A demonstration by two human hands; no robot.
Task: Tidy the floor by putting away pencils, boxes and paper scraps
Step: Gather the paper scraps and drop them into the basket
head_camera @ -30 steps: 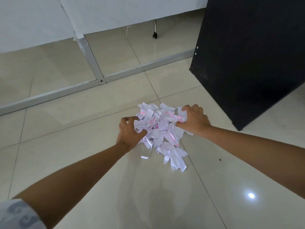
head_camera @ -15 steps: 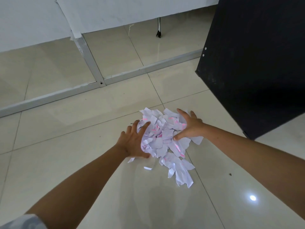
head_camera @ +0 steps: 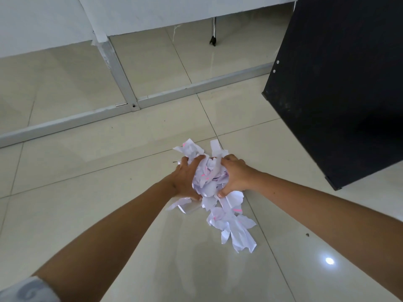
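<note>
A heap of torn white paper scraps [head_camera: 208, 182] with pink marks lies on the pale tiled floor [head_camera: 109, 192]. My left hand [head_camera: 185, 178] grips the heap from its left side, fingers curled over the top. My right hand [head_camera: 234, 176] grips it from the right, thumb low against the paper. The bunch is squeezed tight between both hands. More loose scraps [head_camera: 234, 225] trail on the floor below and to the right of my hands. No pencils or boxes are in view.
A tall black panel [head_camera: 338, 83] stands close on the right, its lower corner near the floor. A grey metal frame rail [head_camera: 65, 122] runs across the floor behind the heap, with a white wall panel above. A thin stand leg [head_camera: 213, 39] sits at the back.
Both hands have closed inward on the heap, pressing the spread scraps into a tighter bunch. Their fingers went from spread flat to curled round the paper.
</note>
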